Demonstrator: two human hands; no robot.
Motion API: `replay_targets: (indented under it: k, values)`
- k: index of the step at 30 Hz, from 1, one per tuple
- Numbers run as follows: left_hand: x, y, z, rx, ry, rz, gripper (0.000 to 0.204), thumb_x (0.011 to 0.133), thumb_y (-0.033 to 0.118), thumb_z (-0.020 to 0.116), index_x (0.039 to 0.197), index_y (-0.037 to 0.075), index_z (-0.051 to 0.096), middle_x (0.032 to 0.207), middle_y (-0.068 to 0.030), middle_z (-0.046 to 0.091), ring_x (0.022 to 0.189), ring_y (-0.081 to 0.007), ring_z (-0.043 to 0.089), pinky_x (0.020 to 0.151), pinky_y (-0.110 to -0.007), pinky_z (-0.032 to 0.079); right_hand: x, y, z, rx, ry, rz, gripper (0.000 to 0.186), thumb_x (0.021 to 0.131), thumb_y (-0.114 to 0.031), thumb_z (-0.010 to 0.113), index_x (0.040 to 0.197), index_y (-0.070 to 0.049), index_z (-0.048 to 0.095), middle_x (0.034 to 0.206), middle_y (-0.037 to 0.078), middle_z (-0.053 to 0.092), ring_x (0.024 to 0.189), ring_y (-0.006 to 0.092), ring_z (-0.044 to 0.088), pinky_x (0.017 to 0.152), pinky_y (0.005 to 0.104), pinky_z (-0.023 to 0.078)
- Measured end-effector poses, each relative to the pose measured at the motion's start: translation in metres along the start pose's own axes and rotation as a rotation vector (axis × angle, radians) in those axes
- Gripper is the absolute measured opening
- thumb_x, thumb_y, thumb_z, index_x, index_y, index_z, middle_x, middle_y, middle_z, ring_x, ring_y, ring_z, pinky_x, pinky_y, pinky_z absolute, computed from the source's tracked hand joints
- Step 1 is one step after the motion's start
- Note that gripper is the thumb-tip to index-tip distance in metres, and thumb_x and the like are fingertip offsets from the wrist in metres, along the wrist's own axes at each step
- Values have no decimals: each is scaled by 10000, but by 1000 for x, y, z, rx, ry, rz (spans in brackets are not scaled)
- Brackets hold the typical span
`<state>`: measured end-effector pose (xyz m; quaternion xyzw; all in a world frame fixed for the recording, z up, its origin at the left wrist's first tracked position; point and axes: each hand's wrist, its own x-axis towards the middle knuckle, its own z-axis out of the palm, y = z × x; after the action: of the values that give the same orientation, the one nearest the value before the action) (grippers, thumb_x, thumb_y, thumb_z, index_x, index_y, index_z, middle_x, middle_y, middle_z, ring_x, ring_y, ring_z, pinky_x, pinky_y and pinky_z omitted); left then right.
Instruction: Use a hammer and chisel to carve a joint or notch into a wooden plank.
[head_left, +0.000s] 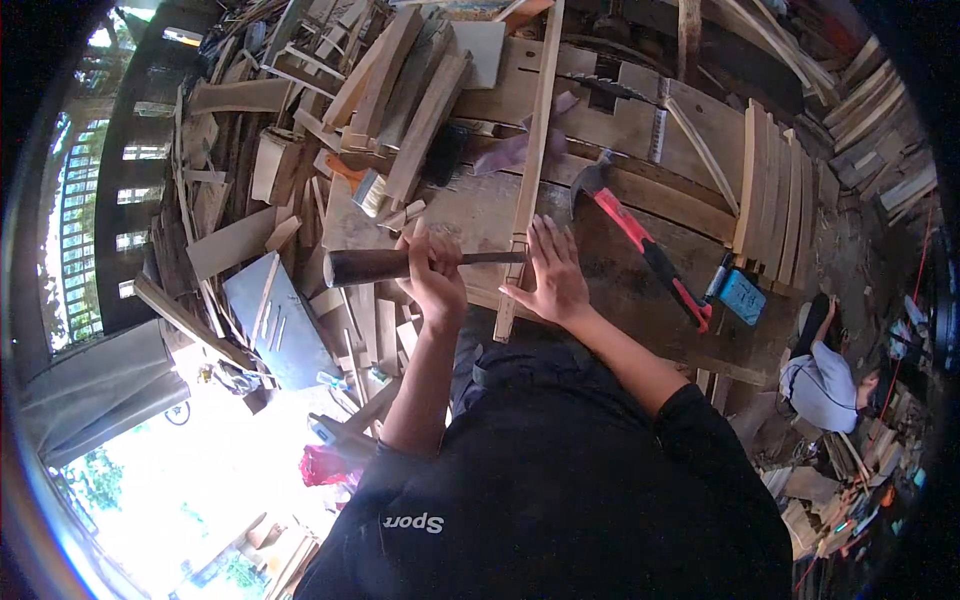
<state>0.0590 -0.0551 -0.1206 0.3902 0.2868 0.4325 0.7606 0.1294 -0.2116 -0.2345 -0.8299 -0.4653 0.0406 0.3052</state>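
My left hand is wrapped round a chisel with a dark wooden handle, held level with its steel blade pointing right across a long narrow wooden strip. The strip runs from the far bench down toward my body and has marks near the blade. My right hand rests on the strip just right of the blade's end, fingers extended. To its right a red-and-black hammer lies on the workbench, beside a small turquoise item.
Stacked boards stand at the bench's right; more lumber and an orange-handled brush are at the upper left. Scrap wood and a grey sheet lie left. Another person is low at the right. A bright opening is lower left.
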Motion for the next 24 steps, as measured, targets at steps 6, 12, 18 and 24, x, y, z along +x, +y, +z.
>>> replay_targets:
  k: [6,12,18,24]
  values:
    - [7,-11,-6,-18,-24,18,308,962,104,541,700,118,379,535,29,278,452,-91,264,454,-277,245,-1,2,-1,18,-11,21,992,748,-568,744,1411,85,401,1510,233,371,1447,362,302,1190,507,217]
    - [10,-15,-8,2,-48,31,303,959,100,545,705,117,380,535,30,282,449,-90,263,451,-266,240,-1,2,-1,2,-9,17,990,745,-561,750,1400,99,410,1508,237,373,1446,366,303,1191,510,215]
    - [16,-17,1,9,-40,-12,285,961,98,545,725,110,383,541,25,318,455,-87,272,457,-265,237,1,3,0,26,-9,26,1000,742,-565,754,1402,102,406,1502,244,380,1440,372,310,1193,513,211]
    - [19,-16,1,-3,-203,-18,76,945,88,531,892,72,479,684,-17,420,617,-123,406,586,-282,358,1,3,-2,23,-17,25,1006,750,-567,748,1409,106,395,1496,250,384,1441,373,310,1193,510,215]
